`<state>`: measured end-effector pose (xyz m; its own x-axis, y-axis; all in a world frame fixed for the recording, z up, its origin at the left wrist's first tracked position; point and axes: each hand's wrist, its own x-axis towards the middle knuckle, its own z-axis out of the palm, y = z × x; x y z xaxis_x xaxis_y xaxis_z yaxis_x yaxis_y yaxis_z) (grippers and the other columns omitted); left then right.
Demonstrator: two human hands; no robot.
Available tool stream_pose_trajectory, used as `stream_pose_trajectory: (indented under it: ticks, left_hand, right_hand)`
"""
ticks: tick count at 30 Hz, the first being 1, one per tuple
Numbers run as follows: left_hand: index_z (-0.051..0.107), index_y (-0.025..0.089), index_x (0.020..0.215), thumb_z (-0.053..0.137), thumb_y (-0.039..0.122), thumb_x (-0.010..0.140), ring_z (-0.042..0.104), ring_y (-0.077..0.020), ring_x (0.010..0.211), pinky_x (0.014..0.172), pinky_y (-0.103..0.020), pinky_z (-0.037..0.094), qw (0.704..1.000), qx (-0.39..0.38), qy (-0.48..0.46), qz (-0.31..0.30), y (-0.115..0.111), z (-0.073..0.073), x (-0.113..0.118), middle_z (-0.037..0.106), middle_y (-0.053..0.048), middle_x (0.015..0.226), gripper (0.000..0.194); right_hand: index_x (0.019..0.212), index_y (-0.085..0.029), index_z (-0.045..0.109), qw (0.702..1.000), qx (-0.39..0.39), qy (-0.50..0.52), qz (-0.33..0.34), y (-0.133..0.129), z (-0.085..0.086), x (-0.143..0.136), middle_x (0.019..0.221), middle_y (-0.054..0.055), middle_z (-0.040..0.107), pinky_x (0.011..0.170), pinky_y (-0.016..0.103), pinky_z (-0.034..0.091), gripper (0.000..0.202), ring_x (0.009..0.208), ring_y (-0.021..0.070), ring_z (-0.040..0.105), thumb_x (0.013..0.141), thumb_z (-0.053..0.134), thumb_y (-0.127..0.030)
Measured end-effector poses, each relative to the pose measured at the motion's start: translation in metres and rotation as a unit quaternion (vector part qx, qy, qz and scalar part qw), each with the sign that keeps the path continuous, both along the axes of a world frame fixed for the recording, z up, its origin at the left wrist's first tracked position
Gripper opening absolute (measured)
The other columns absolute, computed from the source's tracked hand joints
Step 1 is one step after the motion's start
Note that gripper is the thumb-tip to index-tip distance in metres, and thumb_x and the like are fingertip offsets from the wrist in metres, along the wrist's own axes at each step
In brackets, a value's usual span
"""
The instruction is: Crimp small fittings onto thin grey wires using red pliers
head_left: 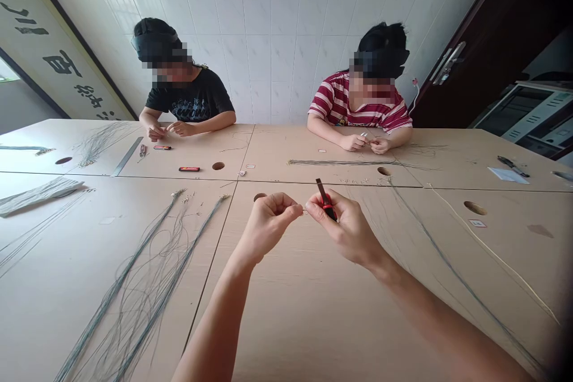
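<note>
Near the middle of the table, my left hand point(274, 219) is closed in a pinch on a thin wire, its fingertips pointing at my other hand. My right hand point(347, 227) is closed around a small red and black tool point(327, 203), whose dark end points up. Its thumb and finger also meet the wire, and only a tiny gap separates the two hands. The wire's far ends are too fine to make out. Left of my arms lie two long bundles of grey-green wires point(129, 279) with loose strands between them.
Two people sit across the table point(277, 322), one in a black shirt point(192, 98), one in a striped shirt point(358, 101), hands on small work. Another wire bundle point(441, 248) lies right. A ruler point(128, 156), a red marker point(189, 169) and table holes are further back.
</note>
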<state>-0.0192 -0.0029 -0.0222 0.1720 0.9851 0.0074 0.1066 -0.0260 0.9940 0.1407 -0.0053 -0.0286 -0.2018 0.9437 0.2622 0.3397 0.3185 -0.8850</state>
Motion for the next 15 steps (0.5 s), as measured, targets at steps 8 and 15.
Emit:
stream_pose_trajectory:
  ticks: [8,15]
  left_hand:
    - [0.055,0.016,0.067,0.061,0.033,0.079,0.024,-0.006,0.05,0.044,-0.02,0.018,1.0,0.005,0.013,0.022,0.001,-0.002,-0.005,0.038,0.005,0.057,0.022]
    - [0.055,0.016,0.068,0.061,0.034,0.079,0.025,-0.0056,0.047,0.041,-0.019,0.017,0.997,0.035,0.024,0.06,0.002,-0.005,-0.008,0.038,0.006,0.055,0.022]
  right_hand:
    - [0.078,-0.02,0.051,0.995,0.016,-0.102,-0.01,0.001,0.006,0.012,0.061,-0.004,0.041,0.051,0.024,0.03,0.023,0.055,0.0105,0.035,0.09,0.049,-0.04]
    - [0.073,-0.02,0.044,0.935,0.108,-0.337,0.008,0.003,0.008,0.025,0.071,0.0,0.054,0.063,0.027,0.034,0.012,0.067,0.0151,0.047,0.085,0.048,-0.02]
